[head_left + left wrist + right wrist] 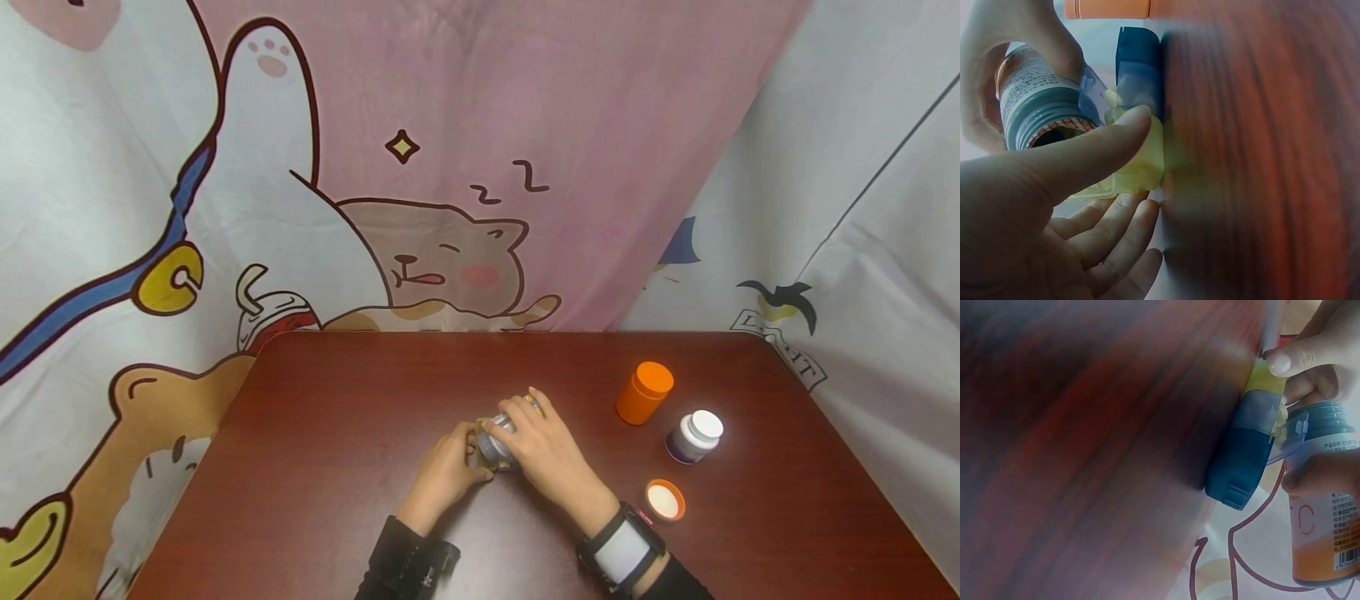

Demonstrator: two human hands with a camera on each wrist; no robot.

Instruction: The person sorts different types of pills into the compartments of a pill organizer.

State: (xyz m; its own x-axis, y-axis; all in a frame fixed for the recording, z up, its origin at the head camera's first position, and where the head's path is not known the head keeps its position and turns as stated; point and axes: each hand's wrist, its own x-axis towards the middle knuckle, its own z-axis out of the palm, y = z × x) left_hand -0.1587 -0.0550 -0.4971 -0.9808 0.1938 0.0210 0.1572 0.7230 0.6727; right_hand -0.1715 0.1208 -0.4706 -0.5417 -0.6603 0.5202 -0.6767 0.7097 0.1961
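Note:
My left hand point(446, 475) pinches a small pill box point(1141, 150) at its yellow end, thumb on one side and fingers on the other. The box lies on the table, with a yellow, a pale clear-blue and a dark blue section; a see-through lid stands raised. Pale yellow pieces point(1282, 419) show by the lid. My right hand point(547, 446) grips an uncapped pill bottle point(1319, 519) with a grey-blue neck, white label and orange lower part. The bottle is tipped, its mouth just beside the box. Its inside looks dark.
To the right on the brown table point(337, 417) stand an orange bottle point(645, 392) and a white bottle with a white cap point(693, 436). Nearer me, by my right wrist, lies an orange-rimmed cap point(664, 500), white inside facing up. A printed curtain point(585, 150) hangs behind.

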